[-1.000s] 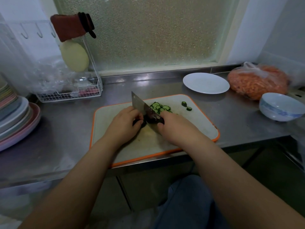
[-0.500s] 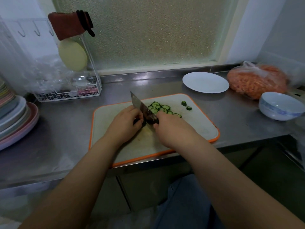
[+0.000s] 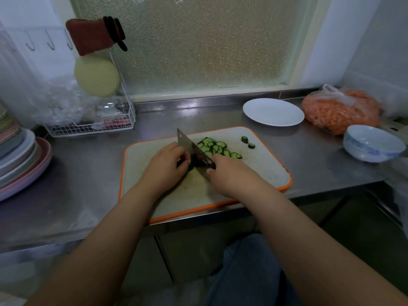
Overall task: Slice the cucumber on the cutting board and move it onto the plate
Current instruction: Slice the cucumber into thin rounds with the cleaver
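Note:
A white cutting board (image 3: 260,164) with an orange rim lies on the steel counter. A row of thin cucumber slices (image 3: 217,147) lies fanned on it, right of the cleaver (image 3: 187,143). Two small end pieces (image 3: 247,142) sit further right. My right hand (image 3: 229,173) grips the cleaver's handle, blade edge down on the board. My left hand (image 3: 166,164) has its fingers curled over the uncut cucumber stub (image 3: 182,162), which is mostly hidden. A white plate (image 3: 273,111) stands behind the board at the right, with nothing on it.
A blue-patterned bowl (image 3: 372,143) and a bag of orange food (image 3: 341,111) stand at the right. A stack of plates (image 3: 19,160) is at the left edge. A wire rack (image 3: 90,125) with a red mitt stands at the back left.
The cleaver has gone up and down through the cucumber, and the row of slices has grown longer. My left hand has stayed on the stub.

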### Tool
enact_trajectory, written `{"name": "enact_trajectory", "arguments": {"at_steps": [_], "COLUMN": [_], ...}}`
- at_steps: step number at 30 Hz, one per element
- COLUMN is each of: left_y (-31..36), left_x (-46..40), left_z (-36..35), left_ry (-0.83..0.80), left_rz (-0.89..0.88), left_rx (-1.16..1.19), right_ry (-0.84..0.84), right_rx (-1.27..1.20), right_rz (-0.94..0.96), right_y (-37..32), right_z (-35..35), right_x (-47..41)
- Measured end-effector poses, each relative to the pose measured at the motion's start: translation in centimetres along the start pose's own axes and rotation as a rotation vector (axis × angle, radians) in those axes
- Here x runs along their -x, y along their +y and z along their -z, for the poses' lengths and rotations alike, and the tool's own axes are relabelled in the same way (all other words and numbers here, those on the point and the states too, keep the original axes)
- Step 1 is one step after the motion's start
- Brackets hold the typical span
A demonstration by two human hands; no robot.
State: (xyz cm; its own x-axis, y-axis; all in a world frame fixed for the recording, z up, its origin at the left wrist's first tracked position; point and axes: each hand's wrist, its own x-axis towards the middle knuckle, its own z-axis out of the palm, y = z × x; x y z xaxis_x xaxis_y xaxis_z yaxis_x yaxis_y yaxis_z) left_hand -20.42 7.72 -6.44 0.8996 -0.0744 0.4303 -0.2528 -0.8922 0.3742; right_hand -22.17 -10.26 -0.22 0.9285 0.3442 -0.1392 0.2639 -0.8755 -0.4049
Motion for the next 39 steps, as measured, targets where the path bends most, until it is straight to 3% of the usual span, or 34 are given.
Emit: {"name": "enact_trajectory", "arguments": {"at_steps": [8, 18, 24, 39], "left_y": [0.2, 0.3, 0.1, 0.1], "left_x": [0.0, 0.0, 0.3, 0.2], "left_z": [0.2, 0.3, 0.3, 0.3], "left_ry": [0.001, -0.008, 0.026, 0.023], "left_rz": [0.001, -0.029, 0.02, 0.014], "left_rx": [0.031, 0.02, 0.001, 0.046], "right_ry": [0.039, -0.049, -0.083, 0.036], "right_rx": [-0.001, 0.054, -0.062, -0.001], "right_rz": [0.056, -0.013, -0.042, 0.045], "right_y": [-0.6, -0.9, 0.1, -0.6], "right_z": [1.2, -0.5, 0.2, 0.9], "right_x": [1.5, 0.0, -0.6, 1.4]}}
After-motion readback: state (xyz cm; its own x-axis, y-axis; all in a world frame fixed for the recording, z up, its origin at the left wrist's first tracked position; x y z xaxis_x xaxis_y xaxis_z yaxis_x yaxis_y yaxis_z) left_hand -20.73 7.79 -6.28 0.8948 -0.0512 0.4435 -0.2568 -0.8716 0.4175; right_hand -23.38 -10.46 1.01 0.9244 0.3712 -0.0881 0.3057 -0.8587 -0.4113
